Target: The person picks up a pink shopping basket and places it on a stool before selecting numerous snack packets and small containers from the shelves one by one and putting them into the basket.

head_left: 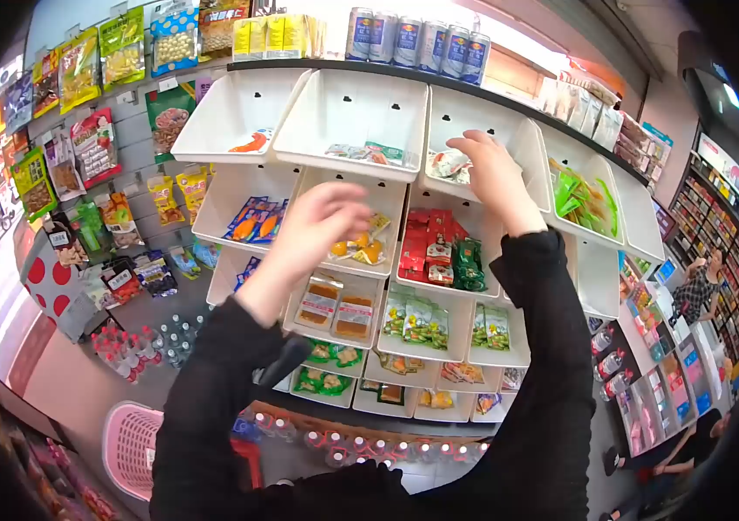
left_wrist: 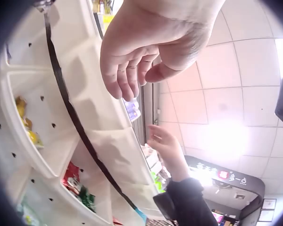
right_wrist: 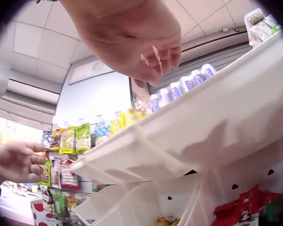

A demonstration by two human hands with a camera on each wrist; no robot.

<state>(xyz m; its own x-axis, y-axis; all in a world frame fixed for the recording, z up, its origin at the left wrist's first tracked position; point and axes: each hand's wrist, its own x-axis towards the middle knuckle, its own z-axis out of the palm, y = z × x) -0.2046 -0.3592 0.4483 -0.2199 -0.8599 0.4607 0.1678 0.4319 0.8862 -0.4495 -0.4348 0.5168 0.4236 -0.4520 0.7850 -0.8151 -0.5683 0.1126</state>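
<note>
My left hand is raised before the shelf of white bins, its fingers loosely bent and nothing in them. In the left wrist view, thumb and fingers of the left hand stand apart. The right hand reaches up to a top-row bin, overlapping small white-and-red packets there. Seen from the right wrist, the right hand has relaxed, bent fingers above the bin fronts, with no packet showing in them. The top bin between the hands contains a few flat packets.
Lower bins hold red packets, yellow-orange snacks and brown packs. Blue cans line the top ledge. Snack bags hang at left. A pink basket and bottles stand below. A person is at right.
</note>
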